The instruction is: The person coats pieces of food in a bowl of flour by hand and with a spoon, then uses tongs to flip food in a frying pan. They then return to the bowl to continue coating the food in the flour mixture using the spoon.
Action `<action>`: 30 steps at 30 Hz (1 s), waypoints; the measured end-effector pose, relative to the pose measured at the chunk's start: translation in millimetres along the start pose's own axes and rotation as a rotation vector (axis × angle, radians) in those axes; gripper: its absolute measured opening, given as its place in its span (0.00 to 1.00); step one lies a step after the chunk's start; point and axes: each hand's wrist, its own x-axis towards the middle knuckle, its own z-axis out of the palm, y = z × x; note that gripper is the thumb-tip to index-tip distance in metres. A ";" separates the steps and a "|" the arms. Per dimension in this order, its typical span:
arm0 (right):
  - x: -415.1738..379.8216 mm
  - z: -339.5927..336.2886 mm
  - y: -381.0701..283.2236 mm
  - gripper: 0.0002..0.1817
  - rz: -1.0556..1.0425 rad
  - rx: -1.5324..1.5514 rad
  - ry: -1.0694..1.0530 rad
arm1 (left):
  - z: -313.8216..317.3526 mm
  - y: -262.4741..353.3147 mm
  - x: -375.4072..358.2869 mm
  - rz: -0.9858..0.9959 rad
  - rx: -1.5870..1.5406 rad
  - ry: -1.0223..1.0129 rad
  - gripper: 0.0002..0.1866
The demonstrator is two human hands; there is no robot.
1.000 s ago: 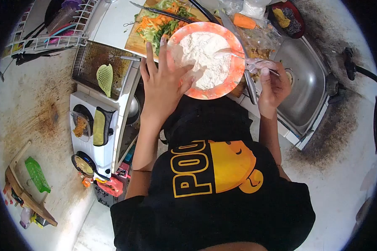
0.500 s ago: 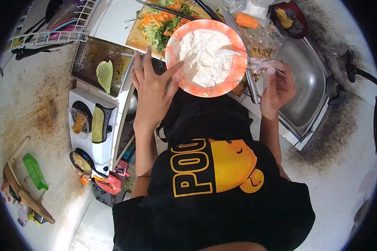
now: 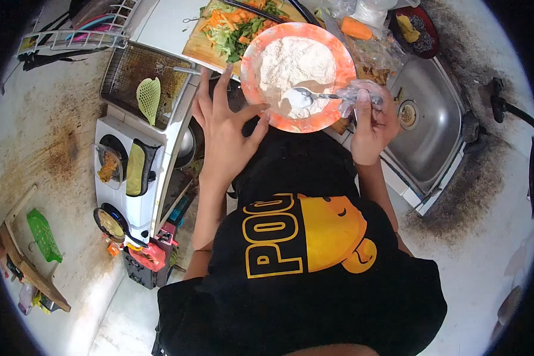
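Note:
An orange-rimmed plate holds a heap of white flour. My right hand is at the plate's right edge, its fingers closed on a metal spoon and a crumpled clear plastic bag. White powder fills the bowl of the spoon, which is over the lower part of the flour. At the plate's left rim is my left hand, fingers spread, with thumb and forefinger tips against or very near the rim.
Behind the plate lies a cutting board with shredded vegetables. A carrot piece is beside plastic bags. On the right is a metal sink; on the left are a stove and a green slotted spatula.
My right hand has moved left and turned, bringing the spoon lower over the flour with its powder in clear view. The plate appears slightly higher and further right.

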 end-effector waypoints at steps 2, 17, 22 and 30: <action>0.3 1.6 -1.8 0.09 0.031 0.012 -0.014 | 0.8 0.2 -1.9 0.036 -0.005 -0.009 0.10; 20.6 -24.9 20.9 0.11 0.340 0.518 0.109 | -1.4 -10.9 -9.2 -0.012 -0.182 0.158 0.09; 33.1 -82.8 30.4 0.14 0.412 0.489 0.238 | -2.0 -17.5 -4.1 -0.015 -0.210 0.159 0.09; 17.5 -232.9 64.8 0.22 0.227 0.467 0.570 | 0.7 -12.8 -1.3 0.073 -0.152 0.035 0.11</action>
